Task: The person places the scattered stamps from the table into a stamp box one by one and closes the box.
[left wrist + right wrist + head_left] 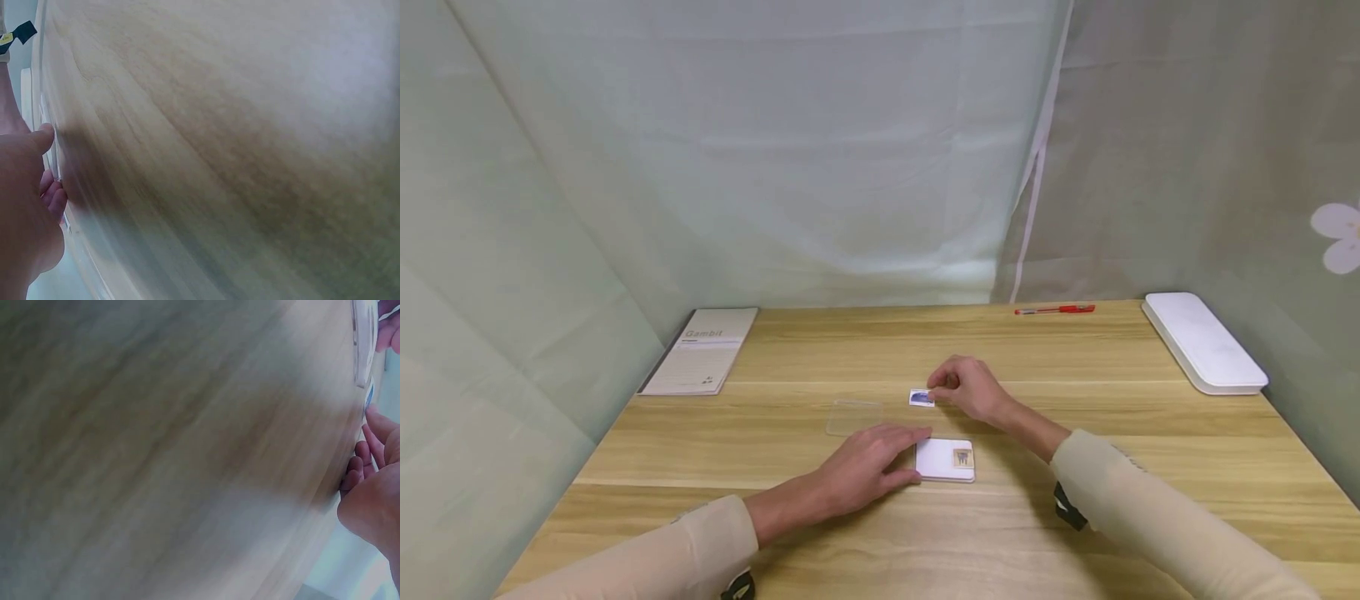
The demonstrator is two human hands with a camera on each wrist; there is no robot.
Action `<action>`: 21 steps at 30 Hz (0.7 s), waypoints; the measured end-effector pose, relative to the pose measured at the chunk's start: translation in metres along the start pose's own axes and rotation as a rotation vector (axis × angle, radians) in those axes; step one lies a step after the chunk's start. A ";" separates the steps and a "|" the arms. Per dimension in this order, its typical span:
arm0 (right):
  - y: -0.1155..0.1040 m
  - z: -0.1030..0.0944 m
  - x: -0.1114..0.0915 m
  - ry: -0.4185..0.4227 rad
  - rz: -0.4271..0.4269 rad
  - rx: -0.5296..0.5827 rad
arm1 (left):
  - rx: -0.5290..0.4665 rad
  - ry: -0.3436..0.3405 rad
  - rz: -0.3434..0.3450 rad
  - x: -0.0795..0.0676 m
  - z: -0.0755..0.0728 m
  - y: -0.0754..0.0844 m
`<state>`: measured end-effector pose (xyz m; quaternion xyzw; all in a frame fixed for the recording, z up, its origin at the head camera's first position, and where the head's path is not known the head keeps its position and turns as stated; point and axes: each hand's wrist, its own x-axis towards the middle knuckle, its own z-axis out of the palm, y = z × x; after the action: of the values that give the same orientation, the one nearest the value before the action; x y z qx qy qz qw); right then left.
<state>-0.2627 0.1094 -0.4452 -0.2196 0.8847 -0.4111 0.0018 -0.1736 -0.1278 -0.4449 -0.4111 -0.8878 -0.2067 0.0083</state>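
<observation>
A small flat white box (934,460) with a clear plastic edge lies on the table. On its right part sits a brownish stamp (962,458). My left hand (868,467) holds the box by its left side, thumb at the near corner and index finger at the far one. Beyond the box, my right hand (972,388) pinches the right edge of a blue-and-white stamp (919,397) between thumb and index finger, low over the table. In the right wrist view the stamp's blue edge (369,395) shows just past my fingertips. A clear plastic lid (854,417) lies behind my left hand.
A notebook (702,354) marked "Gambit" lies at the back left of the wooden table (805,350). Near the back edge is a red pen (1060,309). A long white case (1206,342) stands at the back right. Pale curtains (850,150) close in the table.
</observation>
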 end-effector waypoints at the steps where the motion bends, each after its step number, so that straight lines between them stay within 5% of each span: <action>1: 0.001 0.000 0.000 0.001 -0.004 -0.002 | 0.000 0.001 0.002 0.000 0.000 0.000; 21: 0.000 0.001 0.004 -0.006 0.037 -0.042 | 0.001 -0.023 -0.019 0.000 -0.002 0.002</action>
<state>-0.2660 0.1068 -0.4455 -0.2043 0.8972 -0.3915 0.0076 -0.1727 -0.1271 -0.4421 -0.4047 -0.8919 -0.2017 -0.0035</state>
